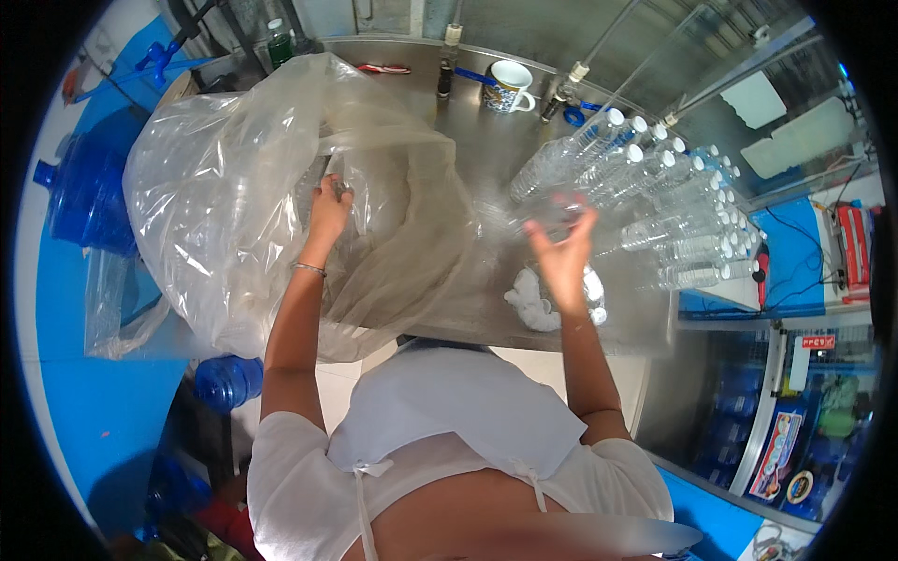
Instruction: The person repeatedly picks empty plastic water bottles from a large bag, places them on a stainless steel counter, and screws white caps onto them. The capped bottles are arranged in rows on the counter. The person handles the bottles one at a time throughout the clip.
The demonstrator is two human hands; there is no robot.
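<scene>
A large clear plastic bag (217,203) lies on the left of the stainless-steel counter (484,280), its mouth spread towards the middle. My left hand (330,207) is at that mouth with its fingers curled. Whether it grips the film or something inside cannot be made out. In my right hand (565,259) is a clear plastic bottle (554,214), blurred and held just left of the bottle group. Many clear bottles with white caps (666,189) stand close together on the right. Below my right hand sits a clear bag of white caps (533,301), partly covered by my forearm.
At the back stand a patterned mug (508,88) and filling nozzles (444,77). A red-and-white item (384,69) and a green bottle (278,43) are behind the bag. Blue water jugs (95,196) are at the left; a glass-fronted fridge (793,421) is at lower right.
</scene>
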